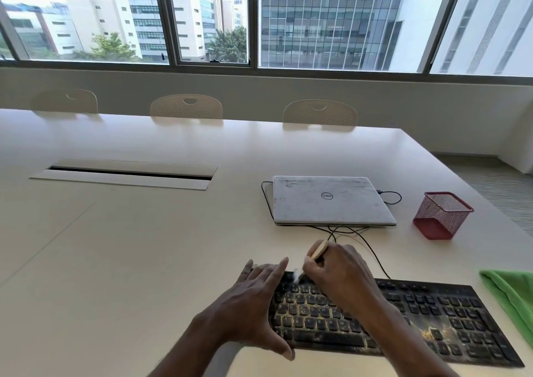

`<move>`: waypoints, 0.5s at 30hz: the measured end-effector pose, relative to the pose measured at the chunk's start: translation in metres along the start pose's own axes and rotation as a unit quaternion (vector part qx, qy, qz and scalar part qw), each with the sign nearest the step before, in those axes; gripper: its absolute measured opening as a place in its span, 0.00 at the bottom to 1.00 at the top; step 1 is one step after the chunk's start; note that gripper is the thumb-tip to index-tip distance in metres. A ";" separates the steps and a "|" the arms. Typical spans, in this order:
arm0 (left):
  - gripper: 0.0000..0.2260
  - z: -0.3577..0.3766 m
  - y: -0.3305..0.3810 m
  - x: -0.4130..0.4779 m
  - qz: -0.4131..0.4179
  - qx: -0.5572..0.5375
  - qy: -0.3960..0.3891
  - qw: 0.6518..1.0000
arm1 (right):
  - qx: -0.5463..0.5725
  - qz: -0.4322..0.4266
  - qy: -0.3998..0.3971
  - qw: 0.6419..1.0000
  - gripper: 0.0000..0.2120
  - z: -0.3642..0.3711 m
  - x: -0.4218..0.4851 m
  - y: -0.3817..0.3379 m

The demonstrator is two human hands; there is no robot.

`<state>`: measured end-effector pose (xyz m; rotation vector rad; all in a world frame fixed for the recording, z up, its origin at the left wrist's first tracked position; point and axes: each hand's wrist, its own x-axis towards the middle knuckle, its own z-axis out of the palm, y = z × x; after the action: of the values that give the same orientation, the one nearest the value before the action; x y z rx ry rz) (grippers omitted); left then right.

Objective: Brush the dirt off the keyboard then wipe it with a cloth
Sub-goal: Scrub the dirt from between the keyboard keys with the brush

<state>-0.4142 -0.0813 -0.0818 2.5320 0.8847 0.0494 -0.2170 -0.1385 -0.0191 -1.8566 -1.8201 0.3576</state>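
With the left hand (259, 304) flat, bracing the keyboard (432, 313), the right hand (337, 278) is pinching a wooden-handled brush (318, 254), ideally flicking grit outward in short strokes.

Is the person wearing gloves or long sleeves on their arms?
No gloves. The left hand and right hand are bare. Both forearms are uncovered down to the picture's edge: no sleeves, and no watch or bracelet shows at the wrists.
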 end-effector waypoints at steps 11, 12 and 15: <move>0.66 -0.002 0.008 0.005 0.006 -0.011 -0.007 1.000 | -0.004 -0.005 -0.040 0.999 0.10 -0.002 -0.002 0.004; 0.66 -0.002 0.009 0.005 0.004 -0.010 -0.008 1.000 | -0.009 -0.004 -0.053 0.999 0.11 -0.001 -0.002 0.004; 0.65 -0.004 0.010 0.005 -0.002 -0.010 -0.008 1.000 | 0.000 -0.005 -0.042 0.999 0.11 -0.004 -0.002 0.005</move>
<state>-0.4054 -0.0834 -0.0741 2.5082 0.8792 0.0367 -0.2112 -0.1408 -0.0189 -1.8580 -1.8837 0.4367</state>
